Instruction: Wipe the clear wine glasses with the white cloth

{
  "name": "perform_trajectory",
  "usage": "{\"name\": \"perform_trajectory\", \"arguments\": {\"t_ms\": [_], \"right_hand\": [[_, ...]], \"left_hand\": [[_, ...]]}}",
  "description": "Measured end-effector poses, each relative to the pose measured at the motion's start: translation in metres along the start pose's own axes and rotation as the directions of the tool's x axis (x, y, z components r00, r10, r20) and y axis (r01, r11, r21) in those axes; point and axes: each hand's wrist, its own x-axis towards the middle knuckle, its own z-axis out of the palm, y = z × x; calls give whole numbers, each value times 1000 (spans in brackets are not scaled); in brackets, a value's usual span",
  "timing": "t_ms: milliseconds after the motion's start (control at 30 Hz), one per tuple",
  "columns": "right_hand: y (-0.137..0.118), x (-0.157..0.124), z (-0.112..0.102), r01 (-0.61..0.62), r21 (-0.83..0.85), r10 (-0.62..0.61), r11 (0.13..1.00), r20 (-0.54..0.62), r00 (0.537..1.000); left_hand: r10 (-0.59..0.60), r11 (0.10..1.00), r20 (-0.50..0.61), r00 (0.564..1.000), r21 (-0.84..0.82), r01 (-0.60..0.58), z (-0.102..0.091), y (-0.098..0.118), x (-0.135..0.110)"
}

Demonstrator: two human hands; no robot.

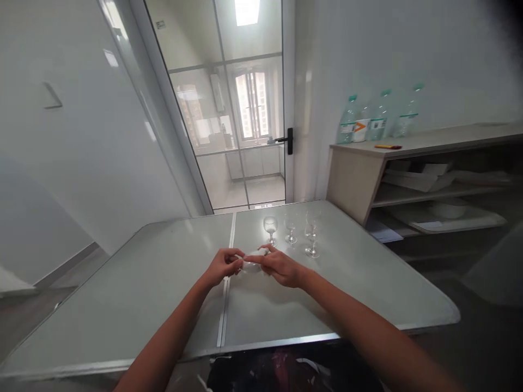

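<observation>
Head view: left hand (224,265), right hand (281,268), grips closed round pale object (252,257).

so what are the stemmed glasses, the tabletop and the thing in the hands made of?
Stemmed glasses: clear glossy glass; the background shows through the bowls.
Tabletop: likely frosted glass, pale green, soft sheen, with a metal-looking strip at the seam.
Held item: whitish, too blurred to tell.

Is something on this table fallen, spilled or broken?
Nothing stands out. The stemmed glasses stand upright on the table, with no spill visible. Only the small clear thing held between the left hand and right hand seems tilted sideways.
</observation>
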Motion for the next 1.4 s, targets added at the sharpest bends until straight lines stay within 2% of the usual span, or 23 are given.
{"name": "perform_trajectory", "arguments": {"t_ms": [67, 133, 200, 267, 333, 367, 400, 467, 533, 600, 633, 700, 800, 833, 900, 967, 1000, 1033, 1100, 1167, 1200, 1267, 1400], "right_hand": [[0, 1, 3, -93, 92, 99, 991, -72, 992], [2, 4, 8, -232, 309, 282, 922, -125, 951], [5, 6, 12, -321, 564, 455, 761, -112, 883], [10, 8, 14, -321, 755, 582, 572, -97, 807], [15, 9, 15, -277, 851, 660, 447, -105, 744], [16, 9, 15, -263, 866, 674, 425, -109, 731], [17, 9, 16, -260, 865, 673, 429, -114, 731], [15, 8, 16, -289, 820, 633, 495, -111, 766], [10, 6, 15, -324, 714, 553, 621, -106, 826], [4, 4, 12, -317, 551, 427, 772, -79, 901], [1, 3, 10, -291, 444, 343, 848, -39, 938], [-4, 2, 4, -178, 199, 161, 964, 98, 982], [-7, 2, -4, 54, -76, -30, 996, 285, 958], [-7, 2, -5, 101, -115, -63, 988, 293, 954], [-4, 3, -3, 113, -139, -81, 984, 216, 973], [1, 4, 3, 0, -76, 3, 997, 41, 999], [4, 5, 6, -92, 12, 93, 996, -63, 994], [7, 6, 10, -186, 145, 208, 972, -159, 965], [14, 8, 16, -296, 475, 456, 829, -266, 849], [18, 10, 19, -276, 726, 622, 630, -258, 739], [19, 10, 19, -252, 794, 660, 553, -233, 714], [18, 10, 17, -241, 837, 664, 492, -182, 726], [6, 9, 12, -310, 721, 565, 620, -135, 814]], "left_hand": [[57, 996, -43, 997, 72, -53, -2, -3, -2], [220, 939, -135, 966, 297, -173, -3, -5, -5], [422, 778, -153, 894, 568, -270, -2, -7, -9], [559, 579, -88, 825, 753, -312, -1, -7, -13], [608, 457, -26, 793, 829, -323, 1, -6, -14], [608, 447, -23, 793, 836, -318, 2, -6, -14], [595, 475, -43, 803, 824, -308, 4, -5, -13], [511, 643, -145, 847, 719, -265, 7, -4, -10], [311, 867, -222, 924, 464, -180, 7, -3, -6], [58, 990, -148, 987, 138, -38, 3, 0, -2], [-51, 999, -62, 997, 3, 51, -1, 2, -1], [-209, 962, 124, 970, -154, 227, -8, 6, -2], [-334, 891, 294, 895, -210, 402, -15, 14, -5], [-342, 886, 305, 889, -212, 413, -16, 16, -6], [-301, 914, 249, 920, -199, 353, -14, 18, -6], [-194, 972, 95, 976, -118, 205, -10, 15, -5], [-116, 993, -8, 993, -36, 116, -7, 13, -5], [-21, 997, -108, 994, 76, 29, -5, 9, -5], [194, 933, -245, 950, 344, -102, 0, 2, -6], [373, 807, -262, 890, 565, -172, 3, -4, -8], [426, 750, -240, 872, 632, -193, 3, -6, -9], [464, 699, -205, 862, 682, -214, 4, -8, -10], [355, 826, -233, 905, 531, -187, 6, -2, -7]]}}
